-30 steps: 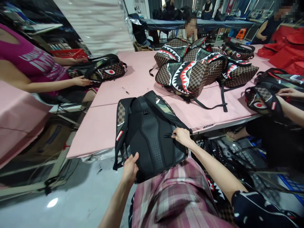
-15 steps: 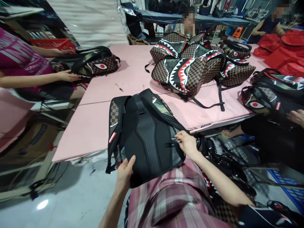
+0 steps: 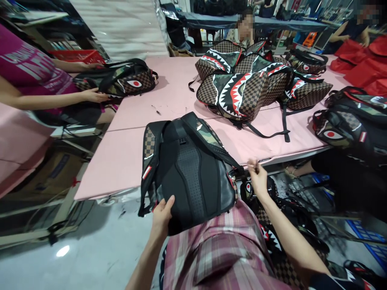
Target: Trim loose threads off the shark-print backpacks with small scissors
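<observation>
A backpack (image 3: pixel 190 169) with a black padded back panel, checked and camouflage sides and black shoulder straps leans over the table edge onto my lap, back panel facing up. My left hand (image 3: pixel 163 209) grips its lower left edge, thumb on top of the panel. Off the bag's right side, near the end of the right strap, my right hand (image 3: pixel 257 177) is raised with fingers closed. Between those fingers is a small dark tool, blurred, which looks like thread snips (image 3: pixel 256 166).
Several shark-mouth backpacks (image 3: pixel 238 96) are piled on the pink table (image 3: pixel 121 161). At left, a person in a magenta shirt holds another backpack (image 3: pixel 133 82). More backpacks (image 3: pixel 335 125) lie at right, others under the table. Red bags (image 3: pixel 356 64) are at far right.
My right hand has moved away from the back panel, rightward past the bag's edge, with the small tool still in its fingers. My left hand keeps its grip. The view has shifted slightly.
</observation>
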The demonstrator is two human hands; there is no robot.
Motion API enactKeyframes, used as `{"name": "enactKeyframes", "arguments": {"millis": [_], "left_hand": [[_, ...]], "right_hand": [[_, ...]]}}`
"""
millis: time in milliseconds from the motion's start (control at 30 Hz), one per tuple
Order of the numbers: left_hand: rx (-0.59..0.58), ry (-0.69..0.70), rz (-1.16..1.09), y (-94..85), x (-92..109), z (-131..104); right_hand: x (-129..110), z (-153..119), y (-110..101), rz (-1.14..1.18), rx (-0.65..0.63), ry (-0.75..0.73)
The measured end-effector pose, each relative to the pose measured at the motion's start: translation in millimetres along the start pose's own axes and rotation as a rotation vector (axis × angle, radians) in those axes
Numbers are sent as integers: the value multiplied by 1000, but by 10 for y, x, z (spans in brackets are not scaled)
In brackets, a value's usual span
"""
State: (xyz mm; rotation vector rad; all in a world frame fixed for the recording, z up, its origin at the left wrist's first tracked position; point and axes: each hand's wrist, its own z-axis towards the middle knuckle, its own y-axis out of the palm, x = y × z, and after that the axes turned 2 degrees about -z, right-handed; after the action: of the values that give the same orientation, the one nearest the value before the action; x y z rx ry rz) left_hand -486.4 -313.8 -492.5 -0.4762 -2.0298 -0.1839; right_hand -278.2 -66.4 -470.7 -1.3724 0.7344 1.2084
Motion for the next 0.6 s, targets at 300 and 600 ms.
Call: {"name": "enactKeyframes", "arguments": {"millis": [300,600], "left_hand": [[-61,41,62,-74,60,-137],[271,612,625,-425,266,238]], "right_hand": [[-30,78,384,-297,-186,-83],[29,452,318,-402,-453,-113]]}}
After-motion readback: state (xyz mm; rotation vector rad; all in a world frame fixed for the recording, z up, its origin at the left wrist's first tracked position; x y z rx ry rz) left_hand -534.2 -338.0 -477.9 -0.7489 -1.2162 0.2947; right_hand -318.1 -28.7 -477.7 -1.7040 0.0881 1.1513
